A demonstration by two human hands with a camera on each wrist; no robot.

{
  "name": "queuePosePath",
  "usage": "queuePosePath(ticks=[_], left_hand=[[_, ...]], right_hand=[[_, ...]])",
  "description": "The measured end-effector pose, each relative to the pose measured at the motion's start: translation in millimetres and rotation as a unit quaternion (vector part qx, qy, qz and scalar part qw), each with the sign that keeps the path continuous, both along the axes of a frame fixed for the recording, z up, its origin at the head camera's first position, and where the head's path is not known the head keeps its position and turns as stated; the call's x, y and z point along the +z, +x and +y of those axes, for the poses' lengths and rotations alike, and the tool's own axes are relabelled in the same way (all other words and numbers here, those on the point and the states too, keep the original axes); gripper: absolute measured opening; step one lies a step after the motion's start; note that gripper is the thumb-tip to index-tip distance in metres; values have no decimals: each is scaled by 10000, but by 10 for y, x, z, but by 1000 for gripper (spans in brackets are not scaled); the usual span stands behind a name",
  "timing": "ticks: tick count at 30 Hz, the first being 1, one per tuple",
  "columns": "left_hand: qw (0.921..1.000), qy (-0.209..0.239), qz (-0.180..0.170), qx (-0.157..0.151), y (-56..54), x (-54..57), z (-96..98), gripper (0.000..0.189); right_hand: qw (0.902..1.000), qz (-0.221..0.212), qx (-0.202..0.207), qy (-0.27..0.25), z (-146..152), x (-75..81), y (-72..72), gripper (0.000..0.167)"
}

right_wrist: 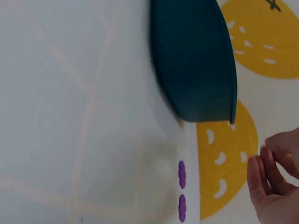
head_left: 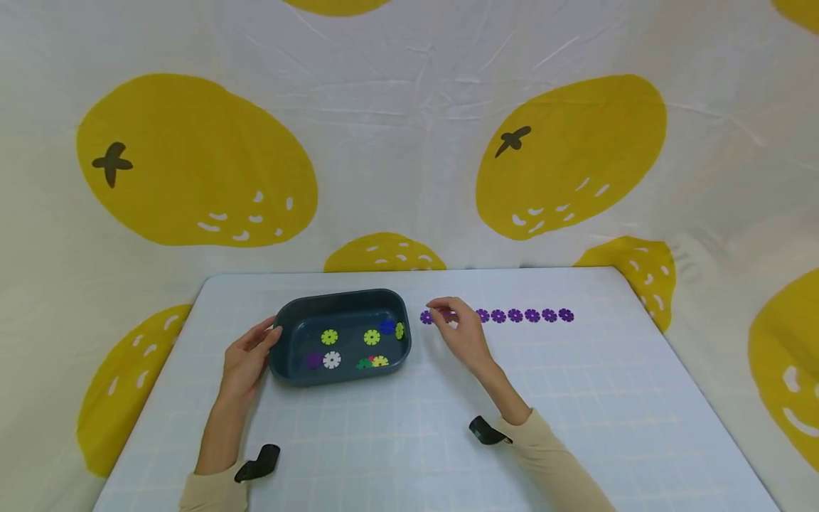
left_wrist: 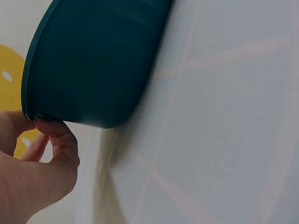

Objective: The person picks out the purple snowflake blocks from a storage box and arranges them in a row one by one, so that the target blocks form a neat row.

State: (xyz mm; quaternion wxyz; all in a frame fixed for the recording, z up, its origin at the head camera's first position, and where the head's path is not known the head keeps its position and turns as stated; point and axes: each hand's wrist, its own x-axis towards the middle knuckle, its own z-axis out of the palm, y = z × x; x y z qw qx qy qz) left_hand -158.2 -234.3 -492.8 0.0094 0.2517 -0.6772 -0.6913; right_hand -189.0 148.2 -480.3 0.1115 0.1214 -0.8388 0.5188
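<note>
My left hand (head_left: 244, 363) grips the left end of a dark teal tray (head_left: 339, 382), thumb at the rim. From the left wrist, the thumb and bent fingers show pinching the tray's edge (left_wrist: 70, 119). Inside lie several flower-shaped discs, among them a white disc (head_left: 331, 360), a blue disc (head_left: 387, 326) and a yellow-green disc (head_left: 329, 337). My right hand (head_left: 466, 341) hovers over the left part of a row of purple flower discs (head_left: 515, 316), hiding some of them. Its fingers are loosely bent, fingertips close to the thumb, with nothing visible between.
A white table with pale grid lines (head_left: 397, 448) carries everything. Behind it hangs a pale cloth with yellow fruit prints (head_left: 569, 156). A black wrist camera (head_left: 489, 431) sits at the right cuff and another black camera (head_left: 258, 464) at the left.
</note>
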Motion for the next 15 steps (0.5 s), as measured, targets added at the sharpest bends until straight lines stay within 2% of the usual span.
queuePosePath(ticks=[7,15], left_hand=[[9999,88,101,20,3,-1,1,63],[9998,-156,51,-137,-1,-19,-24,59]], right_hand=[[9988,187,396,-209,-260,43,-6,15],[9952,190,939,-211,-527,57,7,17]])
